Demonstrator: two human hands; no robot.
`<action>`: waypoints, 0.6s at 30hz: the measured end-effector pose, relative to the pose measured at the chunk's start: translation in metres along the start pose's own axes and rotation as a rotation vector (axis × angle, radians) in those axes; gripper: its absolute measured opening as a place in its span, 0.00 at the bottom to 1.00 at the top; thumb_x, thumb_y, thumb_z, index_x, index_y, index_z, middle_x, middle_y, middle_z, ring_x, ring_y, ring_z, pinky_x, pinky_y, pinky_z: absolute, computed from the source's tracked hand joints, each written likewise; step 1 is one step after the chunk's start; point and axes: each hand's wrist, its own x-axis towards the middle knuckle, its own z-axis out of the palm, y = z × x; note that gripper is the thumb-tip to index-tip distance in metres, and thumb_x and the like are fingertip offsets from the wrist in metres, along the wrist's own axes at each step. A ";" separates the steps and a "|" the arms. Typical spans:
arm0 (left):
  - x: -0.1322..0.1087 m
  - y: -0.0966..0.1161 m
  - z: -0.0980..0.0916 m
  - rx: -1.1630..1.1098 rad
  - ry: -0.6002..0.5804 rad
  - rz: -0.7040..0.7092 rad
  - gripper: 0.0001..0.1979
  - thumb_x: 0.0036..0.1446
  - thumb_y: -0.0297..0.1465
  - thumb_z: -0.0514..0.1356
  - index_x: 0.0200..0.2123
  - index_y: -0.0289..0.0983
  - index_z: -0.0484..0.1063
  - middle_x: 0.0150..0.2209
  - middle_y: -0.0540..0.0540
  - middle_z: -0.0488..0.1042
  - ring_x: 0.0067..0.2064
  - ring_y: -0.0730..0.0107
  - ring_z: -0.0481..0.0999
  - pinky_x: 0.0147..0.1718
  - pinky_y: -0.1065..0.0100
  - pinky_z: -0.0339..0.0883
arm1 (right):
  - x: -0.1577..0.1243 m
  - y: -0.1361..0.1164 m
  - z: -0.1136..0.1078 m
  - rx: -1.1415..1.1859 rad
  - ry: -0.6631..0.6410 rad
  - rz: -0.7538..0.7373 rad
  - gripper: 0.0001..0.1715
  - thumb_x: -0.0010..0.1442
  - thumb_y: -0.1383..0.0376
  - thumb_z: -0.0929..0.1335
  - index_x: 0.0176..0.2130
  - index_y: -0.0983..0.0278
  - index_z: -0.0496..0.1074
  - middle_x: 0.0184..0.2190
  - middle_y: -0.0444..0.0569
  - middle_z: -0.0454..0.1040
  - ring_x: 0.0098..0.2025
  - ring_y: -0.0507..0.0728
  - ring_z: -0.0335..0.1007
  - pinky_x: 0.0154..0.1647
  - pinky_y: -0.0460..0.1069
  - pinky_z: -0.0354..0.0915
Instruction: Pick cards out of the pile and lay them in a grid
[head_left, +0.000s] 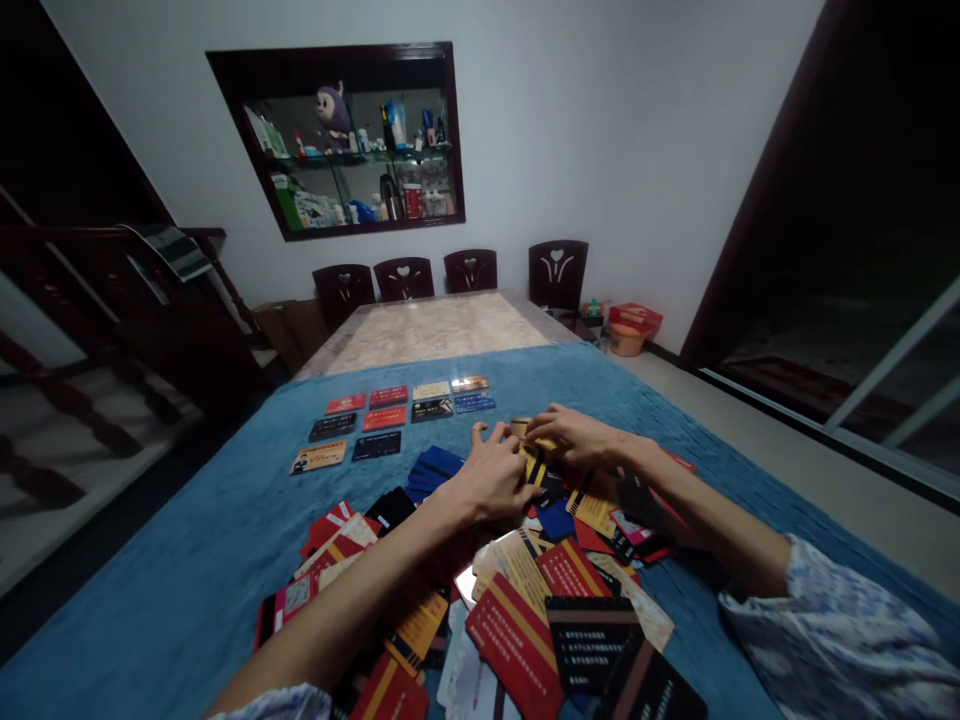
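A large loose pile of cards (514, 640) in red, black, gold, blue and white covers the near part of a blue cloth (172, 560). My left hand (496, 475) rests on the far side of the pile, fingers bent and apart, touching cards. Just right of it, my right hand (574, 437) has its fingers curled over yellow and black cards (536, 468); whether it grips one is hidden. Beyond the pile on the left, several cards lie apart in short rows, among them a gold card (319, 457), a dark blue card (377, 446) and a red card (384, 418).
The cloth ends before the bare marble-patterned far part of the table (442, 328). Dark chairs (559, 272) stand beyond it. A wall niche (459, 190) holds a plush toy and bottles. An orange bucket (626, 338) sits on the floor at right, and a railing (97, 235) is at left.
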 end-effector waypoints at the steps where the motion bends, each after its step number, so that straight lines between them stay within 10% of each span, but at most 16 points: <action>1: 0.000 0.000 0.000 -0.002 -0.004 0.000 0.17 0.60 0.44 0.58 0.34 0.35 0.77 0.44 0.38 0.74 0.53 0.48 0.63 0.55 0.38 0.51 | 0.000 0.001 0.002 0.008 -0.005 -0.012 0.28 0.48 0.73 0.68 0.49 0.59 0.77 0.50 0.53 0.75 0.46 0.61 0.66 0.51 0.57 0.60; 18: 0.000 -0.004 -0.006 0.009 -0.054 -0.023 0.12 0.58 0.35 0.56 0.33 0.34 0.75 0.39 0.36 0.76 0.52 0.49 0.65 0.53 0.42 0.54 | 0.000 -0.004 0.004 0.054 -0.076 0.015 0.35 0.47 0.74 0.66 0.55 0.59 0.74 0.56 0.48 0.73 0.51 0.62 0.62 0.53 0.57 0.61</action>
